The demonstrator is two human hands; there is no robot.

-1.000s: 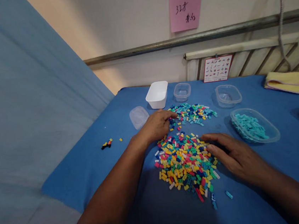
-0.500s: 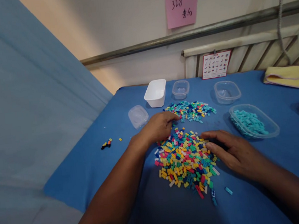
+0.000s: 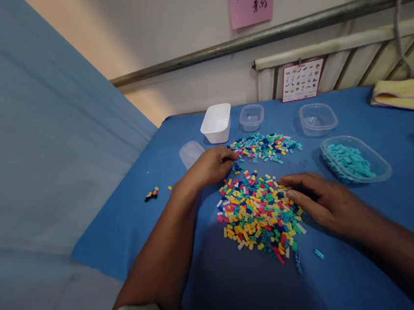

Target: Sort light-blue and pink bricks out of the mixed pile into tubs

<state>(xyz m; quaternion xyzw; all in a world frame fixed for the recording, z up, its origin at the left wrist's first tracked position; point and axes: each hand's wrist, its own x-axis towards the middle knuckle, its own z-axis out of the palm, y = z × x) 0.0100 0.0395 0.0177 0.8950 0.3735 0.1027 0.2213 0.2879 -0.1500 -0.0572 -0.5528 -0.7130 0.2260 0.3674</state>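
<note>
Two heaps of small toy building bricks lie on the blue cloth. The near heap [image 3: 257, 214] mixes yellow, pink, green, white and blue. Farther back, the far heap [image 3: 265, 146] holds mostly turquoise and blue bricks. My left hand [image 3: 213, 165] is at the left end of the far heap, fingers bent, with a gap between finger and thumb and no brick visible in it. On the right border of the near heap rests my right hand [image 3: 319, 200], thumb and forefinger apart, fingertips by the bricks. Its other fingers are partly hidden.
Behind stand a white tub [image 3: 217, 127] and clear containers [image 3: 251, 117] [image 3: 318, 121]. A clear box [image 3: 382, 166] of turquoise bricks is at right. A clear lid [image 3: 191, 152] lies beside my left hand, and a few dark and orange pieces [image 3: 152, 194] lie left.
My left hand has drawn back a little to the left, away from the far heap's bricks. My right hand stays beside the near heap. The camera view has tilted slightly down.
</note>
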